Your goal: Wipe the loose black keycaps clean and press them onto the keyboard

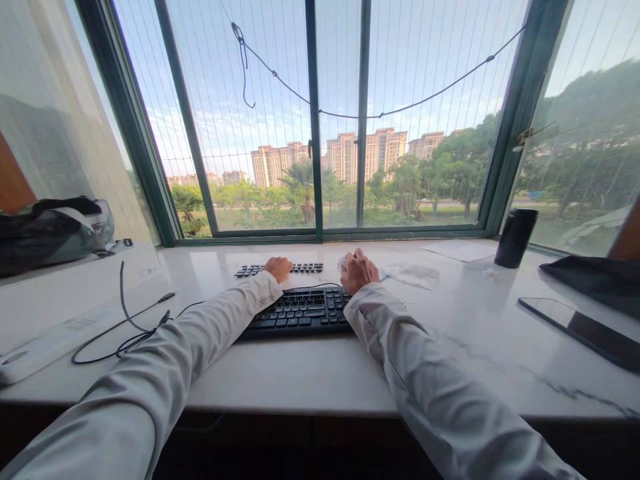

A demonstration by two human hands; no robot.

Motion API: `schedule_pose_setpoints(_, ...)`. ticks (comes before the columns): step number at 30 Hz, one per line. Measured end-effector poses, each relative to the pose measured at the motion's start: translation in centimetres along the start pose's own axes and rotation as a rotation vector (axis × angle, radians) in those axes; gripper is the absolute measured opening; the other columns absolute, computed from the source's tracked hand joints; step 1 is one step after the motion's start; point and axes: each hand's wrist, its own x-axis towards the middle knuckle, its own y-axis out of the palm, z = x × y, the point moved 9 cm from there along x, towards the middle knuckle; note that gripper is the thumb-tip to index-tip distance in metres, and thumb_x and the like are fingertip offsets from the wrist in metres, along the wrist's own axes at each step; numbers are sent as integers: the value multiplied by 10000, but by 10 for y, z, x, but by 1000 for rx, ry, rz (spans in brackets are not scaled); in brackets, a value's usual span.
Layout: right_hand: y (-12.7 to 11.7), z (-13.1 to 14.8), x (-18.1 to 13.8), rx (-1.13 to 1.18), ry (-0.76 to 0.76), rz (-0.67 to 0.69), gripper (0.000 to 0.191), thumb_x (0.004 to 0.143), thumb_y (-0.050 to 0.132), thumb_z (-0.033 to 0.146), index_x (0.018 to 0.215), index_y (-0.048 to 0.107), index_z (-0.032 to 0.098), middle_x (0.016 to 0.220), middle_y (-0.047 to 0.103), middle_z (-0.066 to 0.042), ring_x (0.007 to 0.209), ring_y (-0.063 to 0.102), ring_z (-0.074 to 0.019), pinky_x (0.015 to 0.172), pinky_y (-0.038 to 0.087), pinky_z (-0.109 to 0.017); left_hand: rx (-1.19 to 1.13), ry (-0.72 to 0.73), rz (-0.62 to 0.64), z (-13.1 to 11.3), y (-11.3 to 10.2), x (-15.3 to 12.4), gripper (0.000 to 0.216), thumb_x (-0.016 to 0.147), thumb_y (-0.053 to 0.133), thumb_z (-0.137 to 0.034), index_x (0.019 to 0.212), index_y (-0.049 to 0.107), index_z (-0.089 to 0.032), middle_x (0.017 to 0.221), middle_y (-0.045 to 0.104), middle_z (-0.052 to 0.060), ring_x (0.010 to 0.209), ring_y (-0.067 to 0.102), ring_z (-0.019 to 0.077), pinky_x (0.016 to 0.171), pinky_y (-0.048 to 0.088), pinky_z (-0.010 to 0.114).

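Note:
My left hand (279, 269) rests among two groups of small black keycaps (307, 268) laid out behind the keyboard. Its fingers look curled, but their tips are hidden, and I cannot make out what is in them. Closed in a pinch, my right hand (359, 272) is above the keyboard's back right corner. A bit of crumpled white tissue (343, 263) shows at its fingers. The black keyboard (300, 319) lies between my forearms, partly covered by both sleeves. To the right of my right hand, a thin white wipe (413, 275) lies flat on the white counter (310, 387).
At the right stand a black cylindrical bottle (517, 238), a dark phone (583, 331) and a black cloth item (595, 280). A coiled black cable (135, 343), a white power strip (55, 340) and a dark bag (55, 230) on a white box lie left. A window (320, 233) closes the back.

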Motion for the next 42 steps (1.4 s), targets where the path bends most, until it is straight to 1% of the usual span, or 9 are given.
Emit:
schedule_pose_setpoints(6, -7, 5, -1, -16, -30, -23, 213, 850, 399, 256, 1002, 526, 177, 1015, 502, -109, 822, 551, -207, 702, 379, -328, -4, 5, -2, 0, -3, -1, 216, 729, 530, -203, 860, 683, -125, 886, 650, 185, 896, 599, 309, 751, 431, 389)
schedule_pose_setpoints(16, -7, 8, -2, -3, -59, -10, 211, 838, 411, 234, 997, 539, 182, 1018, 500, -103, 850, 529, -205, 746, 368, -333, -54, -79, -17, 1, -9, -4, 221, 708, 527, -189, 844, 695, -140, 867, 662, 183, 878, 612, 285, 754, 445, 374)
schedule_pose_setpoints(19, -8, 10, -3, 23, -67, -21, 209, 837, 414, 239, 994, 543, 191, 1014, 499, -99, 839, 531, -197, 708, 376, -307, -87, -84, -50, 0, -22, -9, 213, 713, 518, -207, 796, 703, -140, 822, 668, 175, 840, 620, 280, 735, 446, 364)
schedule_pose_setpoints(22, -5, 13, -3, 83, -84, -7, 230, 842, 409, 243, 1025, 543, 204, 1031, 503, -96, 832, 545, -186, 652, 378, -278, -134, -80, -108, -1, -46, -20, 234, 737, 501, -248, 762, 708, -143, 798, 674, 161, 811, 620, 278, 718, 440, 360)
schedule_pose_setpoints(27, 10, 8, -1, 181, -23, 78, 235, 846, 393, 256, 1010, 552, 202, 988, 577, -87, 814, 579, -190, 645, 375, -272, -230, -59, -204, -16, -89, -45, 308, 810, 460, -381, 859, 713, -211, 894, 689, 98, 885, 604, 244, 763, 424, 326)
schedule_pose_setpoints(31, 20, 1, 2, 282, 43, 95, 228, 785, 469, 246, 995, 546, 203, 922, 641, -72, 855, 584, -208, 672, 370, -269, -435, -67, -370, -36, -119, -68, 312, 815, 484, -420, 929, 708, -236, 906, 693, 89, 898, 605, 232, 793, 413, 322)
schedule_pose_setpoints(36, 29, -10, 6, 437, 178, 92, 250, 763, 487, 372, 927, 557, 196, 895, 657, -84, 841, 595, -231, 662, 384, -278, -466, -142, -474, -48, -129, -90, 337, 836, 450, -442, 920, 713, -248, 840, 700, 109, 834, 628, 247, 726, 425, 334)
schedule_pose_setpoints(39, 37, -6, 7, 584, 198, 139, 224, 743, 496, 377, 856, 571, 198, 856, 662, -68, 800, 607, -219, 654, 415, -281, -509, -98, -510, -52, -130, -95, 316, 834, 468, -435, 924, 712, -256, 859, 706, 98, 833, 637, 230, 726, 429, 315)
schedule_pose_setpoints(42, 42, 5, 7, 788, 171, 163, 230, 717, 508, 316, 905, 569, 200, 836, 670, -50, 754, 619, -203, 635, 456, -283, -564, -6, -530, -57, -131, -97, 294, 834, 485, -423, 954, 703, -266, 902, 708, 76, 852, 642, 201, 727, 435, 281)
